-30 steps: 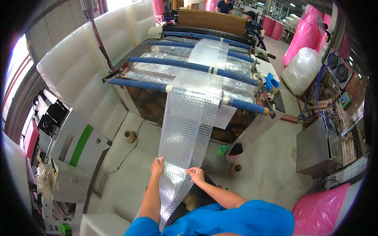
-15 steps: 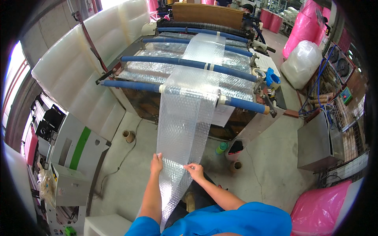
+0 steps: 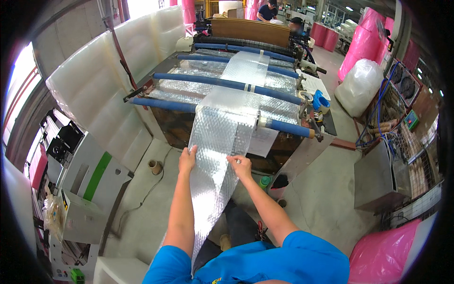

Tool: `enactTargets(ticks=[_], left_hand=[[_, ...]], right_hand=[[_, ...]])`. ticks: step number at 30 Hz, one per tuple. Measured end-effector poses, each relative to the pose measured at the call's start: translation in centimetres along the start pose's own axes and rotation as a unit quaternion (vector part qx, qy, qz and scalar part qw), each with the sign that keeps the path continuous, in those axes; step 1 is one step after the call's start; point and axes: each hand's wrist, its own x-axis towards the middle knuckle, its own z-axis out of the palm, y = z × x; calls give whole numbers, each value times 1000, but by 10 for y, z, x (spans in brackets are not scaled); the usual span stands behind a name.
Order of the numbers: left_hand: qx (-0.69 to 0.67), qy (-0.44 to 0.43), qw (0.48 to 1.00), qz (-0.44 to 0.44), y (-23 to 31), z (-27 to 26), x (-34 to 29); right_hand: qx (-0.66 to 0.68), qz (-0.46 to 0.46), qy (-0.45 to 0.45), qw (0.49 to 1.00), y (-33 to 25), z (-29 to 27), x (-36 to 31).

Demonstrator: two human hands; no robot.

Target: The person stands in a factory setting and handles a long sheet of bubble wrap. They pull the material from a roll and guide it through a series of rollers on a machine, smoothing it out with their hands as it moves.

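A long strip of clear bubble wrap (image 3: pixel 210 189) hangs from the front blue roller (image 3: pixel 288 128) of the machine and runs down toward my body. My left hand (image 3: pixel 187 160) grips its left edge, thumb on top and fingers partly hidden behind. On the right side of the strip, my right hand (image 3: pixel 240 166) pinches the film between thumb and fingers. The sheet is folded along its right side, narrowing to a point near my waist. Behind, the film passes over several more blue rollers (image 3: pixel 227 81).
A white machine with a green stripe (image 3: pixel 97 176) stands at left, beside tall wrapped rolls (image 3: pixel 109 71). A metal cabinet (image 3: pixel 382 175) and a pink wrapped bundle (image 3: pixel 385 251) are at right. A cardboard core (image 3: pixel 154 166) sits on the floor. A co-worker (image 3: pixel 268 12) stands far back.
Both my hands have moved up the strip, farther from my body and closer to the front roller, still holding the bubble wrap. A co-worker shows more fully in the background.
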Motion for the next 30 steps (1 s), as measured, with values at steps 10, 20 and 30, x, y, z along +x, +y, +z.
enactTargets(ticks=[10, 20, 30], left_hand=[[-12, -56, 993, -99, -93, -3, -113], [32, 81, 996, -11, -40, -130, -169], [36, 79, 996, -31, -82, -105, -156]], right_hand=[[134, 140, -57, 979, 7, 3, -101], [253, 155, -211, 931, -52, -13, -167], [263, 219, -171, 924, -80, -22, -169]])
